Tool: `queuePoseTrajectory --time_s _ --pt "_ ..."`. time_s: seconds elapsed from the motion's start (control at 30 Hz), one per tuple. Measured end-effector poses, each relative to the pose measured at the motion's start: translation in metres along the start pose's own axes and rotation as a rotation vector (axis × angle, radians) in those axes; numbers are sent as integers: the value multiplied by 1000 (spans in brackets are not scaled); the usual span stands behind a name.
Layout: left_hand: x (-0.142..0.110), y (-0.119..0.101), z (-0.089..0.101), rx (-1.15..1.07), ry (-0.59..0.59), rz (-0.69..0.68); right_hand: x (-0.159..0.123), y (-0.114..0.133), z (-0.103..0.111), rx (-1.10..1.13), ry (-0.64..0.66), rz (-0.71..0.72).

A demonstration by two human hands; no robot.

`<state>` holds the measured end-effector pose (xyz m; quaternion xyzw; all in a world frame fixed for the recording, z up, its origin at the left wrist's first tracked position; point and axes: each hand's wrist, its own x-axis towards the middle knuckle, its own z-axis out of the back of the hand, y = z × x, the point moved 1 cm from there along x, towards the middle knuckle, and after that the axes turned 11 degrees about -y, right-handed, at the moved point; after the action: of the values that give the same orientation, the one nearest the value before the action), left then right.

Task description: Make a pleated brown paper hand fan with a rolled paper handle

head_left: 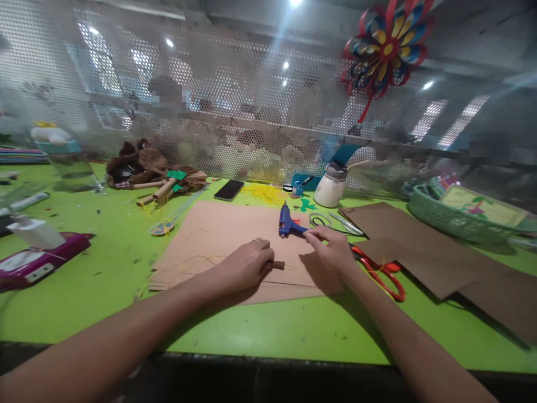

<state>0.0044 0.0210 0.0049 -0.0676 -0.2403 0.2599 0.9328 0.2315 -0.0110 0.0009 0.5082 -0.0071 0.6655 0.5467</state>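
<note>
My left hand (247, 264) is closed over a small brown paper roll (278, 265), whose end sticks out to the right of the fingers. Thin yellow strands (207, 258) run beside that hand. With thumb and fingers, my right hand (333, 251) pinches the handle end of a blue glue gun (285, 221); its nozzle points away from me. Both hands are over a stack of tan paper sheets (201, 224). Red-handled scissors (384, 274) lie just right of my right wrist, their blades partly hidden by it.
On the green table (268, 330) are a phone (229, 190), yellow shreds (264, 193), a white bottle (330, 187), and brown cardboard (423, 246). A green basket (465, 221) stands right, a purple power strip (46, 257) left. Paper rolls (165, 189) lie at the back left before a perforated screen (251, 106).
</note>
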Motion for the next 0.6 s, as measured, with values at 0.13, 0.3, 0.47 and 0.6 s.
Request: queuePoseTrajectory --time_s 0.13,0.3,0.47,0.6 --pt "1 4 -3 6 2 -25 -3 -6 -5 -16 -17 -47" --pt "-1 7 -7 10 -46 -50 -7 2 -12 -22 11 -49" --pt "-2 8 -9 38 -26 -69 -8 5 -13 -27 29 -52" --pt "-1 8 -4 7 -21 -48 -9 1 -13 -52 22 -54"
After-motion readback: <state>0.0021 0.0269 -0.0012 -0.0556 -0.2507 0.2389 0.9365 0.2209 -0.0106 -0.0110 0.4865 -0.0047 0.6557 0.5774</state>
